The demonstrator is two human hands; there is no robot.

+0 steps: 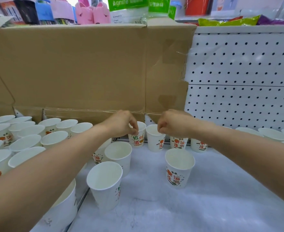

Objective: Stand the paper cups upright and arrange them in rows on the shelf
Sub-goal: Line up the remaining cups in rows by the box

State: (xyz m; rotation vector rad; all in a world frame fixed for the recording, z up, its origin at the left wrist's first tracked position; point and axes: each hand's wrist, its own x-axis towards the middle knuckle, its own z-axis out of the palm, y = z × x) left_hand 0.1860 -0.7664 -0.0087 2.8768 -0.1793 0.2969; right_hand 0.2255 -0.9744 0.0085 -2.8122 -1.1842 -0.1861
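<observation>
Paper cups point(178, 142) are lining up along the back of the white shelf point(196, 210), and both hands are working on that row. The left hand point(122, 124) is pinching the near rim of the green-lettered cup point(137, 140) between thumb and curled fingers. Just beside it, the right hand point(173, 125), fingers bunched, is gripping the rim of the neighbouring cup point(154, 142). Both cups are standing upright, close to the cardboard sheet point(87, 67) that is leaning behind them. Nearer me, a lone cup point(178, 169) is sitting apart, and two empty cups point(105, 183) are standing by the left forearm. A crowded cluster point(25, 141) is filling the left side. White pegboard point(241, 72) is backing the right.
</observation>
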